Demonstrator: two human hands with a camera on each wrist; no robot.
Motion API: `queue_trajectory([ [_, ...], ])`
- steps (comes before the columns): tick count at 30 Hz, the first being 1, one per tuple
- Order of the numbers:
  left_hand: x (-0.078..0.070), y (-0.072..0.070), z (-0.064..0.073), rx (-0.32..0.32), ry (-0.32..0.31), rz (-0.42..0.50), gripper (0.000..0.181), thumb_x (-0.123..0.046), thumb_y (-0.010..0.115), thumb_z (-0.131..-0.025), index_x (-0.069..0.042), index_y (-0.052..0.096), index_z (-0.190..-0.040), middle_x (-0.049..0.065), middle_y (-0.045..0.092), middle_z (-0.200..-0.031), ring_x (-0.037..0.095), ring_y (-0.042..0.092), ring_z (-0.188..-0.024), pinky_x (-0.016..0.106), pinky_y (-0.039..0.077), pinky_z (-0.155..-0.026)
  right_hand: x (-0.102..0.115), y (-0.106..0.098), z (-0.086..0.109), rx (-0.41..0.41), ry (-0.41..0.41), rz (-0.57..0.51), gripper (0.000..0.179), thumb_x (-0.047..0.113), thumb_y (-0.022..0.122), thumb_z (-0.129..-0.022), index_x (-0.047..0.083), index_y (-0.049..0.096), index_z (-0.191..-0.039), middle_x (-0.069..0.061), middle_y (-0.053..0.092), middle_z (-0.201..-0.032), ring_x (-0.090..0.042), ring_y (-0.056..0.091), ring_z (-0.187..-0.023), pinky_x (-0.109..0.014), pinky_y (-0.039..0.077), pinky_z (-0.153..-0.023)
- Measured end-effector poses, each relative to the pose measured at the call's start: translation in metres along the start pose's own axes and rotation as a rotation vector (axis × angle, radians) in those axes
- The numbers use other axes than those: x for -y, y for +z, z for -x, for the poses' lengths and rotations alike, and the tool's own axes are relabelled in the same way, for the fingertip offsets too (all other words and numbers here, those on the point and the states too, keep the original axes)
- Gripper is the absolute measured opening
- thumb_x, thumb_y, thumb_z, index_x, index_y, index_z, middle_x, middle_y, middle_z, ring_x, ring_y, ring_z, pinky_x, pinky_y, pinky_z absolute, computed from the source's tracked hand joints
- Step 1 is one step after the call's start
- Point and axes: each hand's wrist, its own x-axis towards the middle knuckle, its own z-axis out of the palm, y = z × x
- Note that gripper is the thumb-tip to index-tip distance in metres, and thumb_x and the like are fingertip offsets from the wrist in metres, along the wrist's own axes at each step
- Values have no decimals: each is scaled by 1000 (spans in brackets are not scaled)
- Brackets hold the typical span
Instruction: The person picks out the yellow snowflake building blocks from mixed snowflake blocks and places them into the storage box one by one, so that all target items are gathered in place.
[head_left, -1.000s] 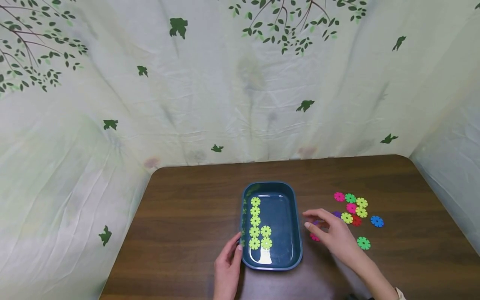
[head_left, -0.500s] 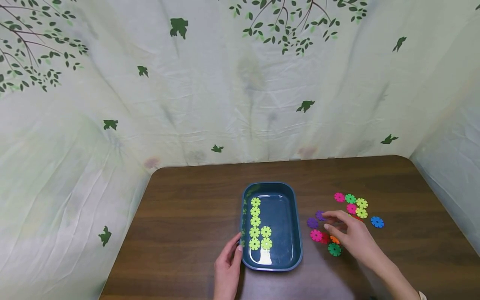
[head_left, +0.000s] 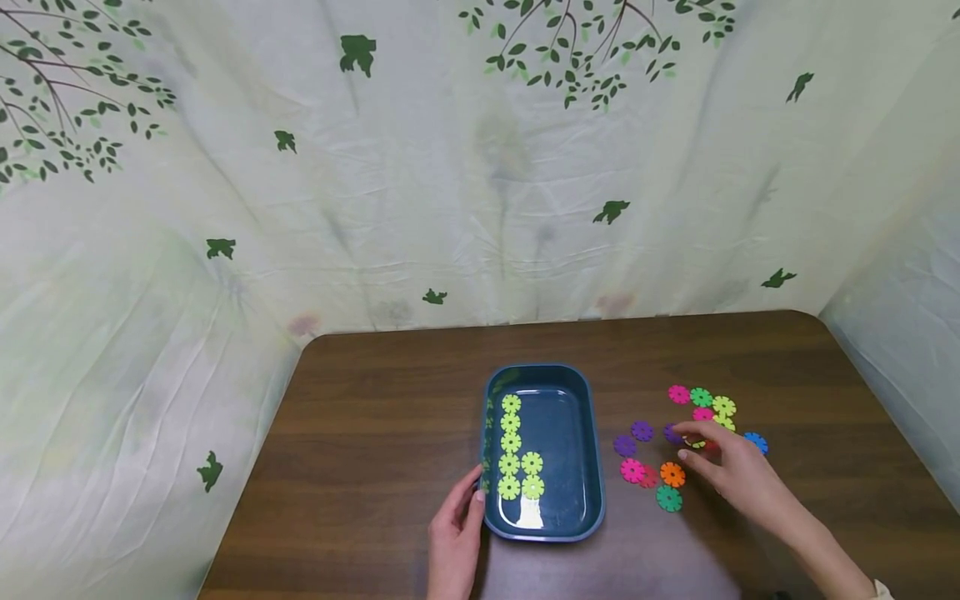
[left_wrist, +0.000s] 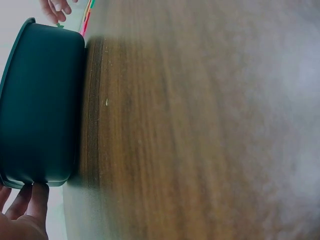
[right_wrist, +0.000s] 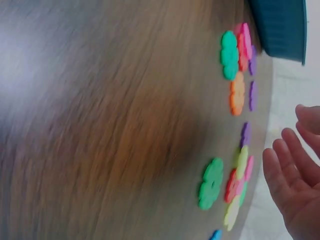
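A dark blue rectangular tray point(head_left: 567, 467) stands on the table, with several yellow flower-shaped discs point(head_left: 511, 442) lined up along its left side. My left hand point(head_left: 454, 533) rests its fingertips and thumb against the tray's left side; the left wrist view shows the fingers point(left_wrist: 36, 202) touching the outer wall. Right of the tray, my right hand point(head_left: 742, 475) hovers over loose discs, thumb and fingers apart, palm bare in the right wrist view. Near its fingertips lies a purple disc point(head_left: 671, 433); the hand partly covers yellow and red ones, and a green disc point(right_wrist: 211, 184) shows in the right wrist view.
Between tray and right hand lie an orange disc point(head_left: 672, 474), a dark green disc point(head_left: 669, 499), a pink disc point(head_left: 632, 471) and more purple ones. A pink disc point(head_left: 678, 394) and a blue disc point(head_left: 755, 442) lie farther right. A leaf-printed curtain point(head_left: 420, 208) hangs behind the table.
My right hand has moved rightward, away from the tray and across the loose discs, uncovering the purple, orange and dark green ones. The left hand and tray have stayed put.
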Motion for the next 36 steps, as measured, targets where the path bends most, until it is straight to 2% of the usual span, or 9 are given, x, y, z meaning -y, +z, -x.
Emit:
queue_trajectory([
  [5,1,1,-1,0,5,6,32,-13,60,-99,-23,64,-129,5,58,-136,26,53,-126,46,43,-104,-10,-6,-1,3,15,-3,36,13,72,-91,11,63,-125,-3,67,-106,-18,62,-83,-25,50,-56],
  [12,1,1,0,-10,5,-7,32,-13,60,-98,-23,64,-129,4,59,-136,26,54,-126,46,43,-105,-21,-7,-8,-19,-23,85,37,5,74,-86,10,65,-122,0,66,-104,-15,59,-84,-30,53,-66],
  [18,1,2,-1,-11,6,-10,32,-13,60,-98,-23,65,-128,4,59,-135,26,54,-126,47,43,-105,-29,-6,-12,-4,-25,94,37,5,76,-85,8,65,-120,0,66,-102,-17,59,-85,-32,54,-69],
  [27,1,2,0,-18,23,-7,32,-12,60,-98,-23,65,-128,4,60,-135,26,54,-126,45,43,-104,-38,-6,-18,28,-24,114,37,3,76,-84,8,65,-118,3,58,-90,-13,51,-78,-26,48,-61],
  [36,1,2,0,-20,8,-5,32,-13,60,-98,-22,65,-129,5,59,-135,26,54,-126,44,43,-105,-40,-4,-22,36,-52,127,31,3,76,-83,5,66,-113,1,55,-89,-11,49,-74,-25,46,-60],
])
